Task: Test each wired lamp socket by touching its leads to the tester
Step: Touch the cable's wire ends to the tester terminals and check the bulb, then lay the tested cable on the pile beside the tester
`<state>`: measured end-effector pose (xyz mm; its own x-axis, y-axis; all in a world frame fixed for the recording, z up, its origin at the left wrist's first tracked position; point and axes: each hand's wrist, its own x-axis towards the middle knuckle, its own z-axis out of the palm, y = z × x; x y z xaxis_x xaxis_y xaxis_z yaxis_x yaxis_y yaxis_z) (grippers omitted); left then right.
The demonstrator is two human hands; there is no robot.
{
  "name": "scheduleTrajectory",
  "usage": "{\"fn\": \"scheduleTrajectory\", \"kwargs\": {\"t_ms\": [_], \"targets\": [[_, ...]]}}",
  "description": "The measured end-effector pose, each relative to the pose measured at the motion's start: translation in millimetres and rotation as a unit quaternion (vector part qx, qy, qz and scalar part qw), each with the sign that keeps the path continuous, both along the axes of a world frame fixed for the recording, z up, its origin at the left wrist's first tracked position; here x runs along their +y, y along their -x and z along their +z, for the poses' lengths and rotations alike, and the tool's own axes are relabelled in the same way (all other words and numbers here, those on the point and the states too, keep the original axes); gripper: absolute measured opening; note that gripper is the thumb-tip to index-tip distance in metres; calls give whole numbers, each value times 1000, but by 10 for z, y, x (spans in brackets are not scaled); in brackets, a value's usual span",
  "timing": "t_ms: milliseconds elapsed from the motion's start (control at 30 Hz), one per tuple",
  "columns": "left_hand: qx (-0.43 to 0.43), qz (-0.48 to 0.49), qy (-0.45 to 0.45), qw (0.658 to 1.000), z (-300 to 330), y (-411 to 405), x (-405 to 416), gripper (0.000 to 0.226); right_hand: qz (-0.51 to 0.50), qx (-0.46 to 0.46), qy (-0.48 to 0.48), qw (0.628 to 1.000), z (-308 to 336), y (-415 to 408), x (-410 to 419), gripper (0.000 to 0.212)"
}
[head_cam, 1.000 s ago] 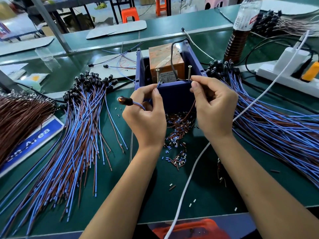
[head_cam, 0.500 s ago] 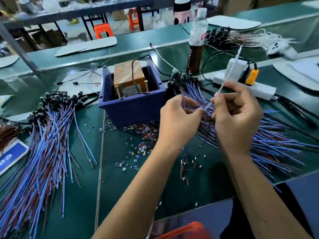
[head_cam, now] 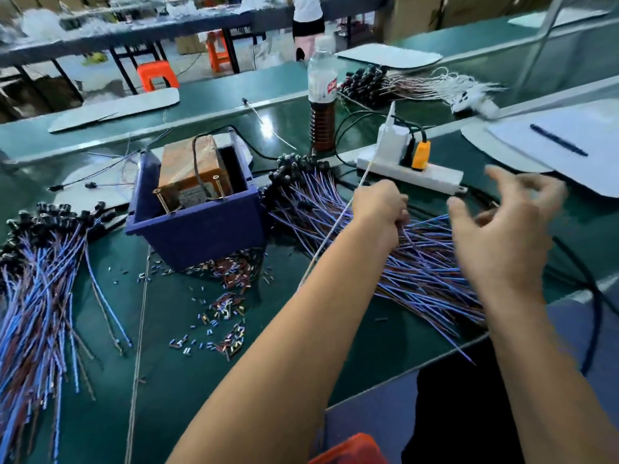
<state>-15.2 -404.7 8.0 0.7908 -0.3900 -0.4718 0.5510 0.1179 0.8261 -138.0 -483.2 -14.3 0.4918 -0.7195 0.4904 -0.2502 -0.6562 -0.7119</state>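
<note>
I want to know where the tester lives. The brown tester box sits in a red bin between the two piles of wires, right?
Not quite: the bin is dark blue, not red, as the head view shows. The brown tester box does sit inside it, between the left pile of wired sockets and the right pile.

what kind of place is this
Most likely a small factory assembly line. Big piles of wired sockets lie on long green benches, a tester sits in a blue bin, and cut wire bits litter the top. More benches and stools stand behind.
</note>
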Motion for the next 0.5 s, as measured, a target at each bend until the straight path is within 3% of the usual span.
{"fn": "scheduleTrajectory", "kwargs": {"t_ms": [100, 167, 233, 333, 367, 433, 500], "targets": [[25, 103, 57, 993, -33, -161, 70, 29, 102, 134, 109, 980, 60, -136, 215, 49], [26, 143, 82, 986, -41, -214, 132, 30, 158, 221, 119, 955, 79, -260, 358, 54], [8, 181, 108, 978, 11, -248, 208, 30, 208, 219, 82, 950, 79, -350, 452, 53], [-53, 210, 123, 968, 55, -303, 370, 32, 266, 134, 1, 955, 78, -387, 489, 43], [-95, 209, 86, 969, 49, -329, 441, 30, 270, 115, -3, 956, 85, -396, 482, 33], [-238, 180, -113, 948, 18, -408, 594, 26, 268, 105, 9, 958, 104, -407, 460, 15], [-377, 147, -318, 857, -16, -468, 759, 27, 265, 132, 25, 955, 114, -427, 431, 8]]}}
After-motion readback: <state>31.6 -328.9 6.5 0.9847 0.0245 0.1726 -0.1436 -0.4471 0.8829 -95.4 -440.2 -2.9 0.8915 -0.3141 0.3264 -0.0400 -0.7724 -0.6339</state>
